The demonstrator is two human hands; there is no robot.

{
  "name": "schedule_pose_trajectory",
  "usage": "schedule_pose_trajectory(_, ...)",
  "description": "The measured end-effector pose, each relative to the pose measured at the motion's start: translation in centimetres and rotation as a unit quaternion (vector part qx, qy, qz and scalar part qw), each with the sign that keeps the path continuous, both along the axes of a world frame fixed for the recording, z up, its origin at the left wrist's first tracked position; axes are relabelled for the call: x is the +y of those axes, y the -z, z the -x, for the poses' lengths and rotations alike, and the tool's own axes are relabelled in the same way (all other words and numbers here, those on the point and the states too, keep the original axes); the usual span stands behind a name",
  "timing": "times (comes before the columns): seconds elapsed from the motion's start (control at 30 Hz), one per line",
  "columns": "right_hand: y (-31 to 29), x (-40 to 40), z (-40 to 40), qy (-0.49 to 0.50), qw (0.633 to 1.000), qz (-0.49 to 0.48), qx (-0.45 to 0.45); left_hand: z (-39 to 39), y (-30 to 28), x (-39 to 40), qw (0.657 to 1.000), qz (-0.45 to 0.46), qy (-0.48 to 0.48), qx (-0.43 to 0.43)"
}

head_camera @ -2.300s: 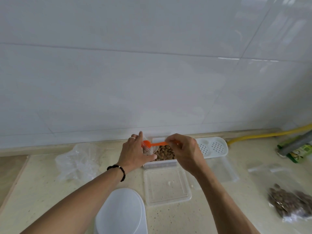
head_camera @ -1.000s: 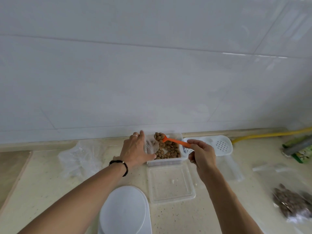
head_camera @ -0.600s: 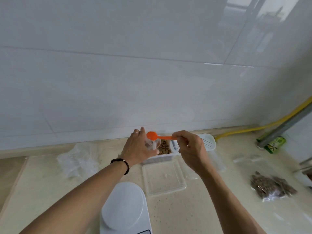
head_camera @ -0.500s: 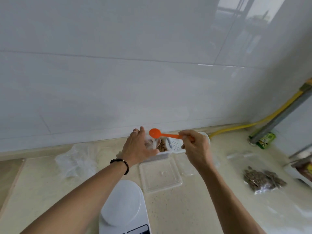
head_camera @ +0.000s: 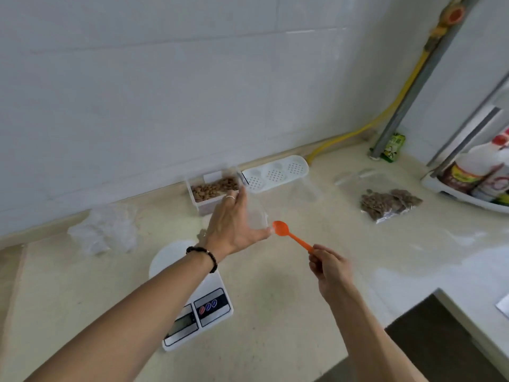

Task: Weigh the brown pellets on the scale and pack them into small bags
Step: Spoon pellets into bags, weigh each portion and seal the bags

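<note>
Head view, left hand: the left hand (head_camera: 234, 227) is raised over the counter (head_camera: 275, 299) with fingers curved round a small clear bag (head_camera: 257, 216); its grip is taken as closed on the bag, though the bag is faint and blurred.
Head view, right hand: the right hand (head_camera: 329, 267) pinches the handle end of an orange spoon (head_camera: 290, 235).
Spoon axis: it runs from the right hand up and to the left, with the bowl just beside the left thumb and the bag mouth. Whether the bowl is loaded cannot be told.
Pellets: the brown pellets (head_camera: 214, 186) lie in a clear tub (head_camera: 205, 201) at the wall, just beyond the left fingertips; a filled bag (head_camera: 388, 204) lies well to the right.
Scale: the scale (head_camera: 192, 304) sits near and below the left forearm, which hides part of its plate.
Nearer hand: the left hand is nearer both tub and scale.
Judgement: the coming move is likely a tip into the bag or a lowering onto the scale.
Open room: there is bare counter between scale and right arm; a pile of empty bags (head_camera: 106, 230) lies left and the counter edge lower right.
</note>
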State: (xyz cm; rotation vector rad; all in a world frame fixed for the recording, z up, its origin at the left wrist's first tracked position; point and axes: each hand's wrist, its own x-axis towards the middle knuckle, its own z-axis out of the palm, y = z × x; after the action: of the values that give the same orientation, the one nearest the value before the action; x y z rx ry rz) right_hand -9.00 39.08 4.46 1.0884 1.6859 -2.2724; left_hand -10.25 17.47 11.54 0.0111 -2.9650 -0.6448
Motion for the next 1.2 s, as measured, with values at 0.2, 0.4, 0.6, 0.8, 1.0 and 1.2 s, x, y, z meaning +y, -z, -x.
schedule_pose_trajectory(0.2, 4.3, 2.0, -2.4, -0.089, 0.986, -0.139, -0.032, -2.6, 0.6, 1.3, 0.999, 0.053, 0.005, -0.009)
schedule_pose_trajectory(0.4, 1.5, 1.3, -2.1, -0.244, 0.890, -0.386, 0.015, -4.9, 0.7, 0.8, 0.997, 0.063, -0.020, -0.028)
schedule_pose_trajectory(0.6, -7.6, -5.3, -1.1, -0.434, 0.837, -0.250, 0.219, -6.8, -0.7, 0.4, 0.998, 0.055, -0.039, -0.011)
schedule_pose_trajectory(0.8, -10.1, -8.6, -0.4, -0.478, 0.802, -0.241, 0.264, -7.8, -3.2, -2.1, 0.999, 0.027, -0.038, 0.023)
schedule_pose_trajectory(1.0, -11.9, -11.6, 0.5, -0.526, 0.797, -0.138, 0.261, -8.0, -1.8, -9.1, 0.982, -0.187, -0.034, -0.002)
schedule_pose_trajectory(1.2, -11.0, -14.6, 2.0, -0.497, 0.832, -0.096, 0.227, -7.5, -0.1, -14.2, 0.966, -0.242, -0.072, -0.059)
